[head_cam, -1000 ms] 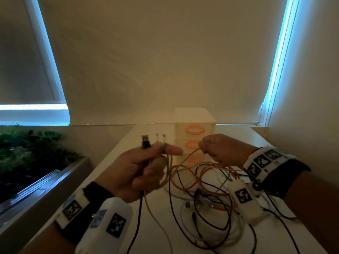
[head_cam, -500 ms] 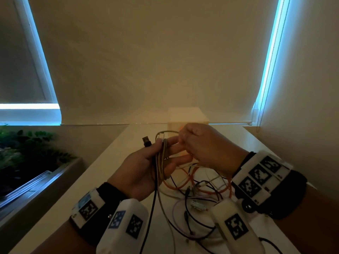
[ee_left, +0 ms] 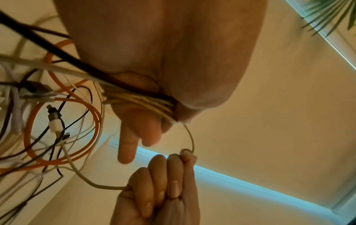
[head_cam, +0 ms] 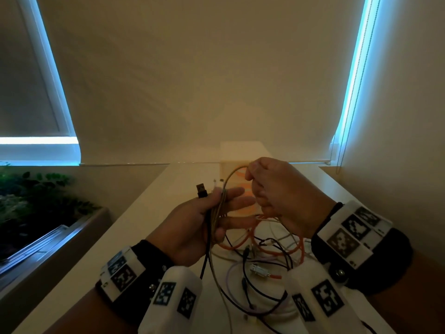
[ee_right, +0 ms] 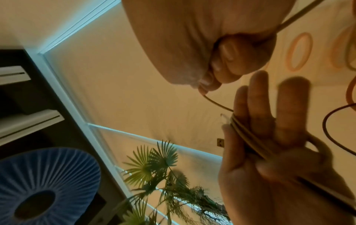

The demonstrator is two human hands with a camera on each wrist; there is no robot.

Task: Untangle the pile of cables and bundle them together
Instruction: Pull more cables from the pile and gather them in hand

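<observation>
**Winding a beige cable into the left hand's bundle**

Holding a bundle of thin, smooth strands across its palm, the left hand keeps its thumb pressed over them while the long fingers lie nearly straight; so this grip is closed on the bundle by the thumb. A black USB plug, boxy and flat-ended, sticks up beyond the thumb, and a black cord hangs down from the palm.

The right hand is curled into a fist just beside the left fingertips, its grip pinching a round beige cable. That cable arcs in a narrow loop from the fist down into the bundle.

Below both hands, on the pale, smooth table, lies the tangled pile: glossy orange cable in wide rings, thin black wires, white leads and a small metal connector.

Behind the hands stands a pale, boxy drawer unit with orange oval handles. Leafy plants sit lower left.
</observation>
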